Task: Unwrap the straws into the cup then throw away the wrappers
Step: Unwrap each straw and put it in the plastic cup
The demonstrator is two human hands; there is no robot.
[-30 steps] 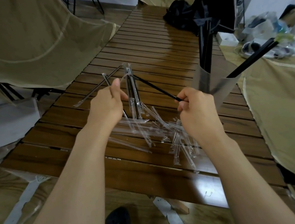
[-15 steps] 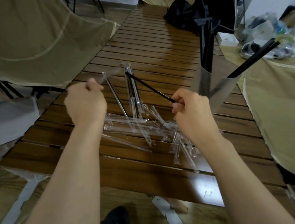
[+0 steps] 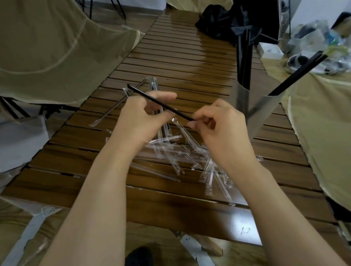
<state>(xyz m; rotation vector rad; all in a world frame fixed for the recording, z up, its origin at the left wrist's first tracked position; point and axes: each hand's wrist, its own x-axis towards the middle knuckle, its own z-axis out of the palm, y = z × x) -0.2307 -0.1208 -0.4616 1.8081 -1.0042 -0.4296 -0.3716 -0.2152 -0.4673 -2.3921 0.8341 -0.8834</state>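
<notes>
My right hand (image 3: pixel 218 129) pinches the near end of a bare black straw (image 3: pixel 155 99) that slants up and away to the left. My left hand (image 3: pixel 142 119) is at the straw's middle, thumb and forefinger curled round it, though the fingers are blurred. Under both hands lies a heap of clear empty wrappers (image 3: pixel 184 156). A few straws in their wrappers (image 3: pixel 154 84) lie just beyond the hands. The shiny cup (image 3: pixel 242 102) stands to the right and holds a bunch of black straws (image 3: pixel 244 58), one of them leaning far right.
The slatted wooden table (image 3: pixel 182 50) runs away from me. Khaki fabric chairs flank it on the left (image 3: pixel 27 51) and right (image 3: pixel 335 124). A black bag (image 3: pixel 216 21) lies at the far end. Plastic clutter (image 3: pixel 314 45) sits on the right chair.
My left hand pulled a wrapper off to the left, then came back to the middle of the bare straw. My right hand kept its pinch on the straw's near end.
</notes>
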